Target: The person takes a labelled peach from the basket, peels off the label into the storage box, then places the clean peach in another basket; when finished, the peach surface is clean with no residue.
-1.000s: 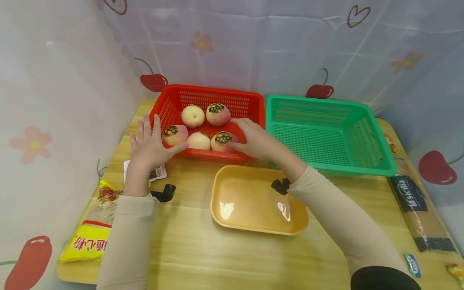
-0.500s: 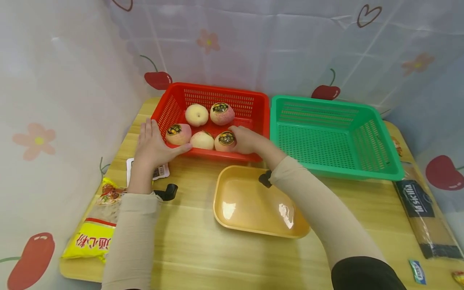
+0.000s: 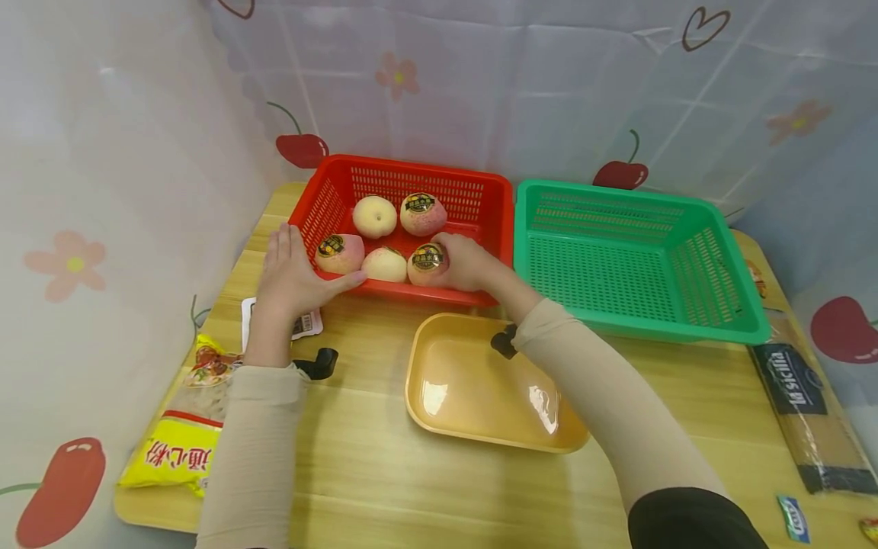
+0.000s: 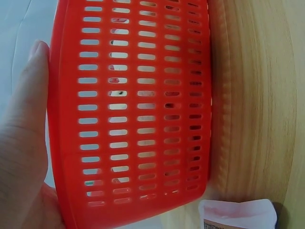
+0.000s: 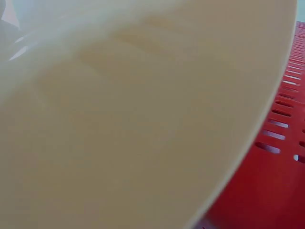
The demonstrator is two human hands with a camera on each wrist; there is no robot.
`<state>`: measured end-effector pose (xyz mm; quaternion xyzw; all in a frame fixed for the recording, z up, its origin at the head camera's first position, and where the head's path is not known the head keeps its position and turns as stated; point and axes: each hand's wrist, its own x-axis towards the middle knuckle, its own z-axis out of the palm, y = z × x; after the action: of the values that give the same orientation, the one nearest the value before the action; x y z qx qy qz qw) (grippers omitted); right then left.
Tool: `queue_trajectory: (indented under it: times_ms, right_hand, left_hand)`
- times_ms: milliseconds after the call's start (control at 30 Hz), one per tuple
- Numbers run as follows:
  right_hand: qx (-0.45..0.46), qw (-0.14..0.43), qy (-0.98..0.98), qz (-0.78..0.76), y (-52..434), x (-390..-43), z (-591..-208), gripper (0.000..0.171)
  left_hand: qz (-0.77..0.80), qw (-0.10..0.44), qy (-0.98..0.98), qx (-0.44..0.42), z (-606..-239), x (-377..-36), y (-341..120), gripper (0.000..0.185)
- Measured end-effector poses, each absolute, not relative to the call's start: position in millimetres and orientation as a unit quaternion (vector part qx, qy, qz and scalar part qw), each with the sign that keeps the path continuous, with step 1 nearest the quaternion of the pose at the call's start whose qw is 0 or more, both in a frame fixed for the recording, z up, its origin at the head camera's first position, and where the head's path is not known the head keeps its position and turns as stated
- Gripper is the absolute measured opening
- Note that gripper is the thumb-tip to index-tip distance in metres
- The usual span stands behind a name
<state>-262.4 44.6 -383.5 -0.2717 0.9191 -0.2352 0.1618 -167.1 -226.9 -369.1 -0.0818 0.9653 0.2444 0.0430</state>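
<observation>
Now, line by line:
change: vs a second ago, right hand (image 3: pixel 469 263) has come in from above the front-right peach (image 3: pixel 427 264) and closed round it; half a second ago it was already on the fruit, little shift since.
left hand: left hand (image 3: pixel 288 274) was open with fingers spread beside the basket a second ago; it now lies flat against the red basket (image 3: pixel 480 200), outer left wall, thumb along the front rim. Fingers straight, gripping nothing. Left wrist view confirms the palm on the slotted wall (image 4: pixel 128 109).
right hand: fingers curled round the front-right peach, which sits in the basket's front row, sticker up.
peaches: 5, all in the red basket. Front row 3: left peach (image 3: pixel 338 253), middle peach (image 3: pixel 384 264), plus the held one. Back row 2: pale peach (image 3: pixel 374 216), stickered peach (image 3: pixel 423 213).
baskets: 2. Red one left, green basket (image 3: pixel 686 229) just beside it on the right.
tray: 1 yellow tray (image 3: pixel 466 381), on the desk (image 3: pixel 384 473) in front of the red basket, under the right forearm. Fills most of the right wrist view.
packets: yellow packet (image 3: pixel 171 454) at the desk's left edge, dark pasta pack (image 3: pixel 805 404) at the right edge.
</observation>
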Motion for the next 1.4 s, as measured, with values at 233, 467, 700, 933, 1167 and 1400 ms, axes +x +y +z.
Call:
queue_trajectory:
  times_ms: [233, 467, 700, 933, 1167, 1400]
  right_hand:
    - [-0.264, 0.103, 0.915, -0.288, 54, -260, -374, 0.076]
    - [-0.241, 0.065, 0.901, -0.354, 69, -248, -357, 0.078]
    - [-0.241, 0.032, 0.878, -0.412, 89, -233, -348, 0.079]
    - [-0.249, 0.026, 0.853, -0.457, 113, -212, -341, 0.077]
    - [-0.246, 0.016, 0.848, -0.468, 136, -190, -341, 0.078]
    - [-0.244, 0.003, 0.848, -0.47, 155, -175, -343, 0.08]
  left_hand:
    - [0.252, 0.037, 0.964, -0.074, -373, -168, -227, 0.145]
    - [0.261, 0.035, 0.962, -0.073, -375, -168, -229, 0.144]
    - [0.265, 0.035, 0.961, -0.073, -376, -168, -230, 0.144]
    - [0.261, 0.035, 0.962, -0.072, -377, -167, -229, 0.144]
    - [0.252, 0.02, 0.965, -0.069, -380, -165, -228, 0.142]
    - [0.234, -0.008, 0.971, -0.051, -378, -162, -224, 0.135]
